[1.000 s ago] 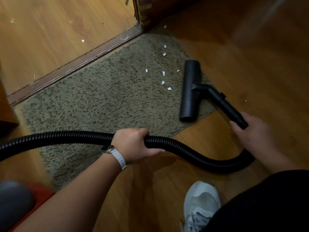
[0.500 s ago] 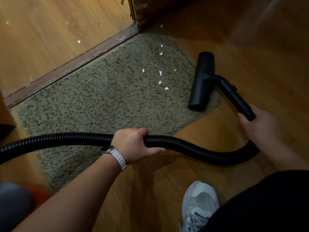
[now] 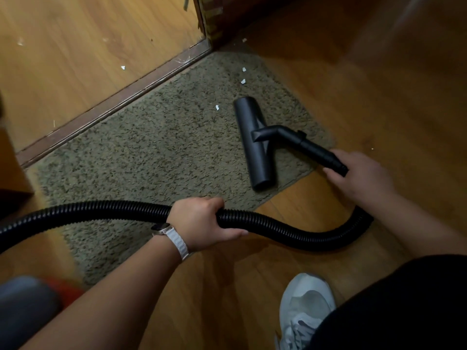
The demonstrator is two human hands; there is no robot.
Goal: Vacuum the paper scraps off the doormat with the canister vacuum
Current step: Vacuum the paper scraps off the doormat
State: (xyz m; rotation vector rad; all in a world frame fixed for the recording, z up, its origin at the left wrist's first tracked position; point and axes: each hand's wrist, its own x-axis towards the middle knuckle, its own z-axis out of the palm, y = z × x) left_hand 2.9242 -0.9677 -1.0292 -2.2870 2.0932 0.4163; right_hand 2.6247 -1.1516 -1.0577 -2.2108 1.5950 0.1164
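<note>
A blurred grey-and-red shape [image 3: 27, 311] is cut off lower left; the left hand [image 3: 199, 223] grips the black ribbed hose [image 3: 290, 232], the right hand [image 3: 361, 175] wraps the black plastic wand [image 3: 316, 150].

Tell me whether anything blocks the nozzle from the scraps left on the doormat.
Nothing visible does. The nozzle lies on the doormat, and only bare pile separates its far end from the nearest scrap and the two scraps beyond.
</note>
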